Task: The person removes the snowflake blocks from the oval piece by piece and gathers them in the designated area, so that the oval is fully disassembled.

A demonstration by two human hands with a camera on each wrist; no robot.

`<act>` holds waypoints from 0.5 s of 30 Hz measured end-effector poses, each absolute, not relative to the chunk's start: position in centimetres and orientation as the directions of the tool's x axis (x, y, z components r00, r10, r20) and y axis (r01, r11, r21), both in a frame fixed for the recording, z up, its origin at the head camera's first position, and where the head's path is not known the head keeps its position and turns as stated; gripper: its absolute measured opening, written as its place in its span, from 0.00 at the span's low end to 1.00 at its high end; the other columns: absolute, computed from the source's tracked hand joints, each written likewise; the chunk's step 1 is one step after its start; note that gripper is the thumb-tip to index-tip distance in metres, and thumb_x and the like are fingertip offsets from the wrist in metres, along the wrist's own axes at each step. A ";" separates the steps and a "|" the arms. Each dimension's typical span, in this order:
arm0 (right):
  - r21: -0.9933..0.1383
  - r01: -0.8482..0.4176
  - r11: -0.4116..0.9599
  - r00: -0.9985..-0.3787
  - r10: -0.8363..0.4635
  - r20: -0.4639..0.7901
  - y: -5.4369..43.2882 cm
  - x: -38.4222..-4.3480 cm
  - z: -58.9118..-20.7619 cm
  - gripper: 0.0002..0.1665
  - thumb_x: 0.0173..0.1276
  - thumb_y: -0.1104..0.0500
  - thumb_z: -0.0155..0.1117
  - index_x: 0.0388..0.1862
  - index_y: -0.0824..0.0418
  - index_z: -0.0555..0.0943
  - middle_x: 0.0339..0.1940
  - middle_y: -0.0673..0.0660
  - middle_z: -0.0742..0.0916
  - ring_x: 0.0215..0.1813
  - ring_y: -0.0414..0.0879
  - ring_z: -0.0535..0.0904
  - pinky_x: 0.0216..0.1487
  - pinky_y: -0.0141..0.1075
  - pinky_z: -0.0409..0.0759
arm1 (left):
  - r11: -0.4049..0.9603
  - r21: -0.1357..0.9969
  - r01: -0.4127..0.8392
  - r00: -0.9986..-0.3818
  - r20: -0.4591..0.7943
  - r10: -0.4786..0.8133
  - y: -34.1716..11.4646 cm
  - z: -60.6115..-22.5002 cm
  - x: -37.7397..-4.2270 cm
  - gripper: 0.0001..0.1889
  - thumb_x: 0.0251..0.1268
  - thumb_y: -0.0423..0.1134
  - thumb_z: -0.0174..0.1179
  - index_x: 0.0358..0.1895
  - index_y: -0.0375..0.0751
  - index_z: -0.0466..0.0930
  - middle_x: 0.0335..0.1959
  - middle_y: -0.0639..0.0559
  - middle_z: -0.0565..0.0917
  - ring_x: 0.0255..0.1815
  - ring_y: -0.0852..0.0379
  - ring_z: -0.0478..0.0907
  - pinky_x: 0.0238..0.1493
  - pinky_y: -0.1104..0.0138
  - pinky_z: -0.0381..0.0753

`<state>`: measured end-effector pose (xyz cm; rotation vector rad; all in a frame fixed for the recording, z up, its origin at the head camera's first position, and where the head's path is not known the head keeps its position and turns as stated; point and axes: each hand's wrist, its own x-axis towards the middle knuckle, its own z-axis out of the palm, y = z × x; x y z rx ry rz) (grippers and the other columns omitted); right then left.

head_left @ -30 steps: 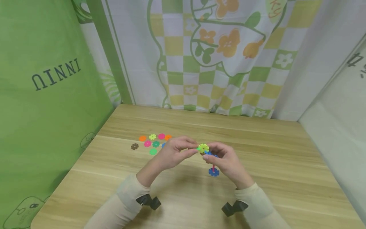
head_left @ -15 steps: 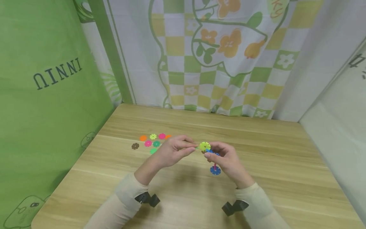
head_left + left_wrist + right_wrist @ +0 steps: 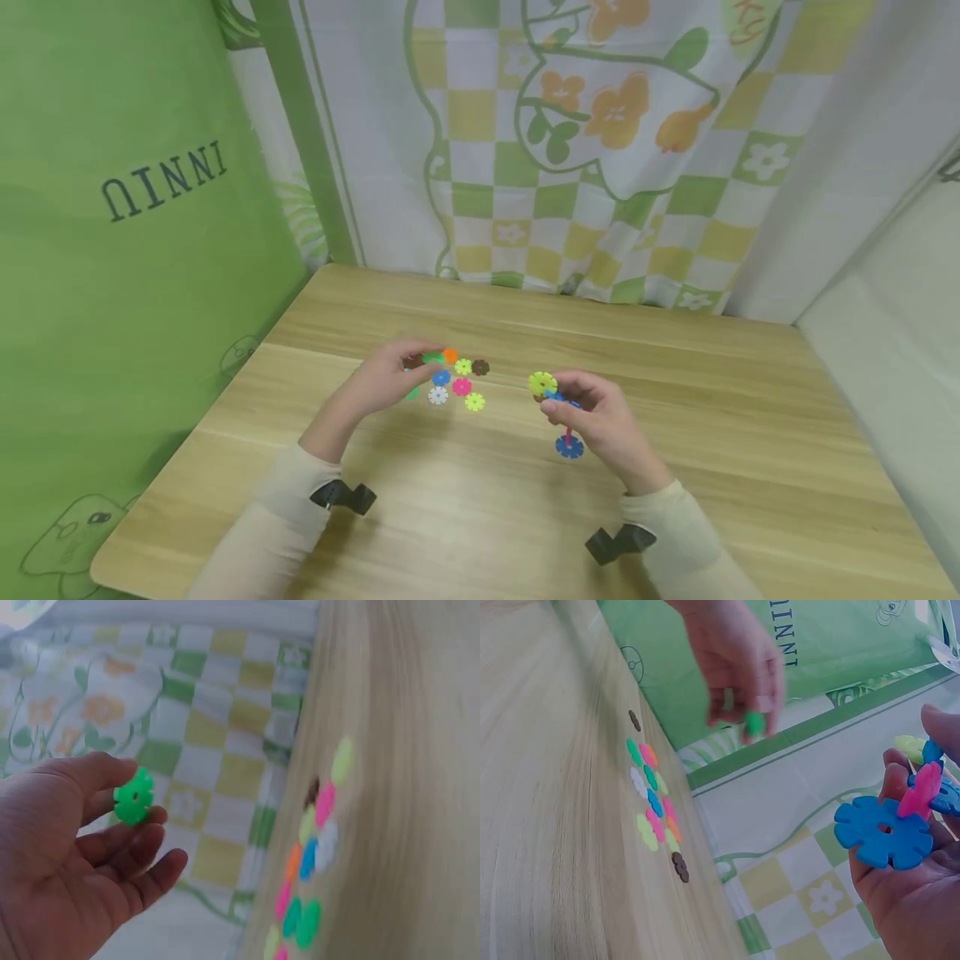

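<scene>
My left hand (image 3: 378, 379) is raised over the left side of the table, near the loose discs. Its thumb and a finger pinch a bright green notched disc (image 3: 133, 806), a snowflake building piece, while the other fingers are loosely bent. My right hand (image 3: 603, 421) grips a small cluster of interlocked discs above the table. On the cluster a yellow disc (image 3: 542, 382) faces up-left and a blue disc (image 3: 889, 844) hangs lowest, joined by a pink disc (image 3: 921, 791). Further blue and brown pieces are partly hidden by the fingers.
Several loose notched discs lie flat on the wooden table (image 3: 480, 500), among them a white disc (image 3: 438, 396), a pink disc (image 3: 462, 387) and a brown disc (image 3: 481, 367). My left hand covers part of the group. A checked curtain (image 3: 570, 200) hangs behind the table.
My left hand has moved left, away from the cluster, taking the green disc with it and uncovering loose discs. My right hand has stayed nearly in place with the cluster.
</scene>
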<state>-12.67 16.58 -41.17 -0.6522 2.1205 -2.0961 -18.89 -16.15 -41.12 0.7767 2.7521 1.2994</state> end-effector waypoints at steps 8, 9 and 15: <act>-0.973 -0.231 -0.008 -0.902 -0.372 0.218 16.5 -12.7 -41.3 0.16 0.67 0.65 0.67 0.51 0.69 0.80 0.45 0.59 0.85 0.42 0.48 0.81 0.43 0.38 0.83 | 0.723 0.623 0.299 -0.933 0.031 0.360 -21.0 -44.3 -19.9 0.19 0.63 0.35 0.64 0.57 0.34 0.80 0.44 0.47 0.83 0.30 0.56 0.72 0.28 0.65 0.75; -0.973 -0.231 -0.003 -0.902 -0.374 0.216 16.5 -12.7 -41.3 0.16 0.67 0.64 0.67 0.51 0.69 0.80 0.44 0.59 0.85 0.42 0.48 0.81 0.44 0.39 0.83 | 0.743 0.603 0.291 -0.935 0.014 0.355 -21.3 -44.6 -20.0 0.20 0.62 0.34 0.64 0.57 0.33 0.80 0.45 0.47 0.83 0.29 0.56 0.72 0.28 0.65 0.75; -0.972 -0.233 0.019 -0.899 -0.385 0.208 16.3 -12.8 -41.5 0.16 0.67 0.64 0.67 0.51 0.68 0.80 0.44 0.59 0.85 0.42 0.48 0.81 0.42 0.38 0.83 | 0.814 0.511 0.278 -0.941 -0.027 0.338 -22.3 -45.8 -20.1 0.17 0.60 0.31 0.64 0.53 0.30 0.81 0.51 0.39 0.83 0.43 0.50 0.79 0.48 0.55 0.80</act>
